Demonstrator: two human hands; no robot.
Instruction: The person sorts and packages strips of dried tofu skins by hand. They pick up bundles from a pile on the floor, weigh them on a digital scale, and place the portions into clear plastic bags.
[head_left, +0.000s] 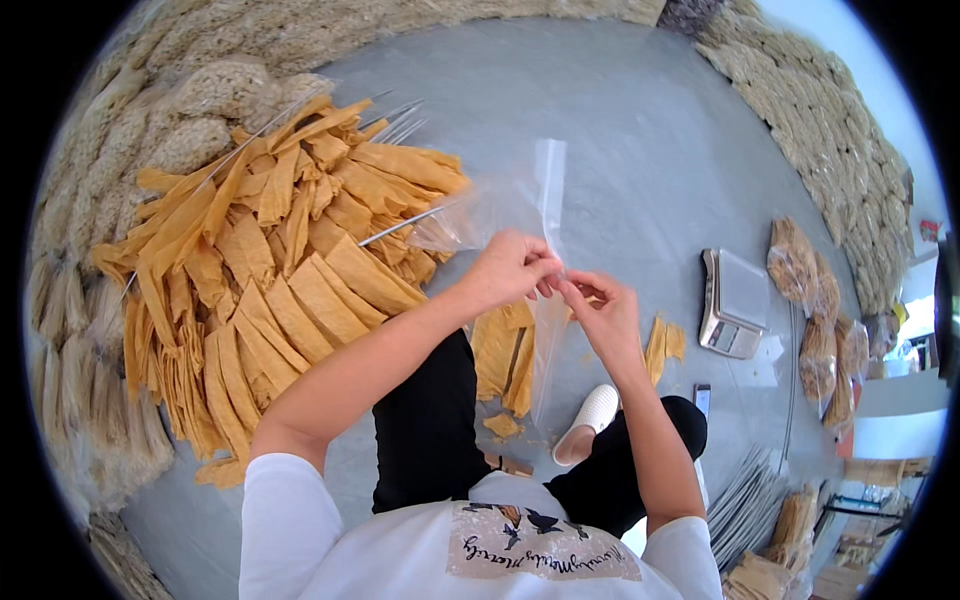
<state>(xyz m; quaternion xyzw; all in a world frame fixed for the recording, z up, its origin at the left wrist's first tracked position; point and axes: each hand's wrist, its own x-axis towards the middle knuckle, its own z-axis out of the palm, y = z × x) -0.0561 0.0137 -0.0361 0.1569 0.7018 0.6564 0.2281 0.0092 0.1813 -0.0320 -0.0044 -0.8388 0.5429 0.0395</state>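
My left hand and my right hand meet at the middle of the view, both pinching a clear plastic bag by its long flattened edge, their fingertips close together. The bag's thin film spreads up and to the left. Just left of my hands is a large heap of yellow dried sheet strips with thin metal rods among them. More yellow strips lie on the floor below the bag, between my legs.
Grey floor surrounds me, bordered by stacked bundles of pale dried goods. At right are a scale, bagged brown bundles, a phone and piled rods. My white shoe is below my hands.
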